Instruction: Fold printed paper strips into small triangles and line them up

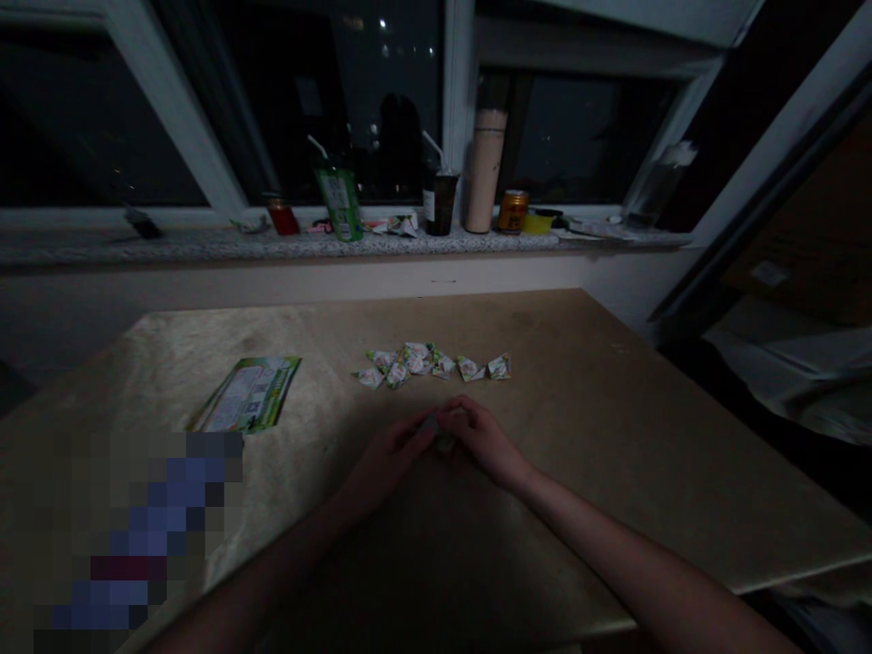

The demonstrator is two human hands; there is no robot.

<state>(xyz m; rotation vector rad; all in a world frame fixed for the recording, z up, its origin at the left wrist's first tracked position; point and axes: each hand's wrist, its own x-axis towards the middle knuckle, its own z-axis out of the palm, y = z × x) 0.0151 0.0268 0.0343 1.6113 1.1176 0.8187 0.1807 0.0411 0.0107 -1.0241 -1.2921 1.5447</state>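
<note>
My left hand (403, 438) and my right hand (479, 434) meet over the middle of the table, fingers closed on a small piece of printed paper (445, 442). Most of that piece is hidden by the fingers, and its exact shape is too dark to tell. Just beyond the hands lies a row of folded printed paper pieces (412, 358), white and green, several heaped together. Two more folded pieces (500, 367) sit at the row's right end. To the left rests a stack of green and white printed leaflets (252, 394).
A brown-covered table (579, 409) spans the view, with a pixelated patch at its lower left. On the windowsill (401, 243) behind stand a green drink container (339, 200), a dark cup with a straw (441, 200), a tall pale bottle (486, 173) and an orange can (512, 212).
</note>
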